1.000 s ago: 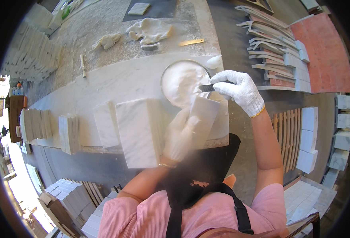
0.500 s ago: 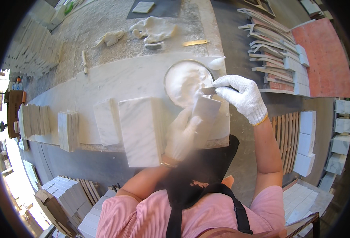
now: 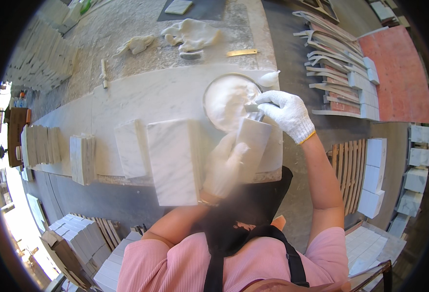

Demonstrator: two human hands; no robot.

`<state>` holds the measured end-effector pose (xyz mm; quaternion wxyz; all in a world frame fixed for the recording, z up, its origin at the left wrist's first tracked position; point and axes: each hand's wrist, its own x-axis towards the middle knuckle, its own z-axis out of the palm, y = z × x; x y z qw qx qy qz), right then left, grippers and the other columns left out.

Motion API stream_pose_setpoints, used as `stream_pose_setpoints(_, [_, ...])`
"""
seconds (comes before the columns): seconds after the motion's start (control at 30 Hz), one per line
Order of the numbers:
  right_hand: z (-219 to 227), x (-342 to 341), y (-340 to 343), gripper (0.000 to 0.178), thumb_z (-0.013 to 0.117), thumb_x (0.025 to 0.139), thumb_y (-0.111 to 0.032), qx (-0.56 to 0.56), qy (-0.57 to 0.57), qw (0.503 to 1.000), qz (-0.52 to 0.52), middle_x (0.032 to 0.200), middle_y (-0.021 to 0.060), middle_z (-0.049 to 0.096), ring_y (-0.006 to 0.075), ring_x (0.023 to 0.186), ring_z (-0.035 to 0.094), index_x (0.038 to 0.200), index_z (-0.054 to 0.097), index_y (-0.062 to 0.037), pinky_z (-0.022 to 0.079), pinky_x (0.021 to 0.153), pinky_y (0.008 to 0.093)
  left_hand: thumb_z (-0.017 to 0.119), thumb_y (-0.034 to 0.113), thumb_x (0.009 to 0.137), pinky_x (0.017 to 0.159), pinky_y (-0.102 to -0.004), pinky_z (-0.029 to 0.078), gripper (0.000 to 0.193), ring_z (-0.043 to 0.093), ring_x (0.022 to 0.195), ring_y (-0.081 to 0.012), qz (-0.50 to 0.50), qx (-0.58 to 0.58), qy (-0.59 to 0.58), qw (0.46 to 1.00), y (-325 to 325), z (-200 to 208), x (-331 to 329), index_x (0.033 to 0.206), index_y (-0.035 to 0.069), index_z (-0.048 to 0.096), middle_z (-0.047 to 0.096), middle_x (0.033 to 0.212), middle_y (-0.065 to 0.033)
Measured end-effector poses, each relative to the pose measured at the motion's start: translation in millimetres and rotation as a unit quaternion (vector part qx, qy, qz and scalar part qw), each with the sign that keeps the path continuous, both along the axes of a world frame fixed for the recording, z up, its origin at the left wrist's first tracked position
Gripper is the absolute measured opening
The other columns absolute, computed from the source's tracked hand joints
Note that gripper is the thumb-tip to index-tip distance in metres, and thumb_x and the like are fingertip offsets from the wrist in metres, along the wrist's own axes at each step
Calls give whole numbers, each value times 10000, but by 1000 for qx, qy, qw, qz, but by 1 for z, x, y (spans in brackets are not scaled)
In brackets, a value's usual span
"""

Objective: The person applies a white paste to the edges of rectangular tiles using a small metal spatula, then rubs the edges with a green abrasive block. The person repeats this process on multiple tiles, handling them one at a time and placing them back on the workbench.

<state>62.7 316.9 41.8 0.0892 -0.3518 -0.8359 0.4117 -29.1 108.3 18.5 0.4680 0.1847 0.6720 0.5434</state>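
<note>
My left hand, in a white glove, grips a pale stone tile tilted up beside the round bowl. White paste fills this bowl. My right hand, gloved in white with a yellow cuff edge, pinches a small flat metal scraper. Its blade is over the paste at the bowl's right side, just above the tile's top edge. Left of my left hand stands a stack of marbled tiles. A smear on the picture blurs my left fingers and wrist.
More tile stacks line the bench's near edge to the left. Beyond the bowl lie crumpled gloves, a brass-coloured strip and a white pointed lump. A pallet and a rack of curved strips stand right of the bench.
My right hand has shifted a little left, carrying the scraper further over the paste. My left hand and the tile have barely moved.
</note>
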Motion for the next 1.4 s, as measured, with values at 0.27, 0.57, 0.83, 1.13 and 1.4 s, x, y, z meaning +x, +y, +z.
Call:
stream_pose_setpoints(0.27, [21, 8, -1, 189, 744, 941, -111, -136, 60, 987, -58, 858, -29, 706, 24, 663, 534, 1113, 786, -48, 428, 589, 209, 627, 181, 1033, 803, -322, 545, 418, 657, 877, -146, 0, -2, -7, 1000, -1, 2, 0, 1425, 36, 614, 722, 1113, -105])
stream_pose_setpoints(0.57, [39, 13, -21, 195, 737, 942, -98, -88, 70, 993, -39, 1017, 65, 779, 105, 885, 689, 1113, 789, -20, 540, 812, 268, 611, 169, 1040, 793, -312, 544, 402, 653, 885, -143, -3, 8, -19, 1000, -1, 4, -1, 1420, 40, 615, 716, 1124, -88])
stream_pose_setpoints(0.83, [43, 14, -26, 166, 736, 952, -112, 66, 87, 994, -10, 1050, 123, 791, 166, 921, 743, 1092, 801, -49, 565, 851, 302, 615, 175, 1036, 794, -310, 538, 409, 643, 867, -135, -6, 4, -18, 1000, -1, 2, -1, 1421, 40, 618, 718, 1114, -89])
stream_pose_setpoints(1.13, [29, 26, -21, 192, 749, 937, -101, -210, 88, 971, -76, 890, -25, 723, 34, 711, 580, 1122, 776, -61, 452, 633, 207, 620, 188, 1026, 793, -307, 536, 411, 641, 855, -132, -1, 3, -22, 1000, -2, 4, -1, 1414, 51, 629, 724, 1106, -83])
stream_pose_setpoints(1.4, [8, 34, -17, 190, 758, 925, -130, -226, 84, 967, -88, 861, -25, 713, 35, 674, 561, 1100, 774, -60, 423, 596, 209, 614, 185, 1022, 807, -313, 531, 409, 639, 883, -137, -2, 3, -16, 1000, -2, 4, -2, 1406, 44, 633, 724, 1115, -87])
